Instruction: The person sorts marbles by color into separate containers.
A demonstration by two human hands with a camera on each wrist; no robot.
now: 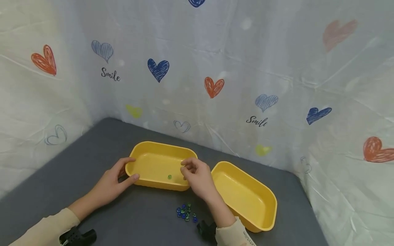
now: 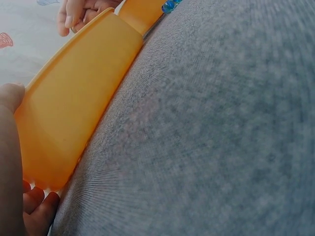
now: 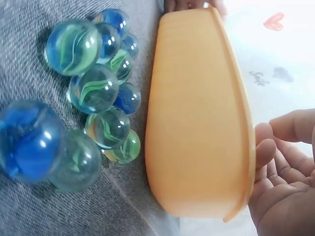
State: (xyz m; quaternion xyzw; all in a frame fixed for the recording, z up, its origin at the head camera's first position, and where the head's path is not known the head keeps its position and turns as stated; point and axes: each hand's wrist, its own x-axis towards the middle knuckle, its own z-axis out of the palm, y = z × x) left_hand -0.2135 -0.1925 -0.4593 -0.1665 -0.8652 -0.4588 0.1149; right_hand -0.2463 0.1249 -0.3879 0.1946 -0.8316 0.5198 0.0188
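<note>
Two yellow plastic tubs stand on the grey tabletop. My left hand (image 1: 124, 171) (image 2: 24, 147) grips the left end of the left tub (image 1: 160, 150) (image 2: 74, 98) (image 3: 197, 123), thumb against its near wall. One green marble (image 1: 169, 176) lies inside that tub. Over its right end hovers my right hand (image 1: 191, 169) (image 3: 280, 162), fingers loosely curled and holding nothing. A pile of several blue and green glass marbles (image 1: 185, 211) (image 3: 93, 93) lies on the table just in front of the tub, near my right wrist.
The right tub (image 1: 267, 208) stands empty beside my right forearm. A white plastic sheet with printed hearts (image 1: 215, 85) walls in the table's back and sides. The grey tabletop (image 1: 77, 164) stretches to the left and front.
</note>
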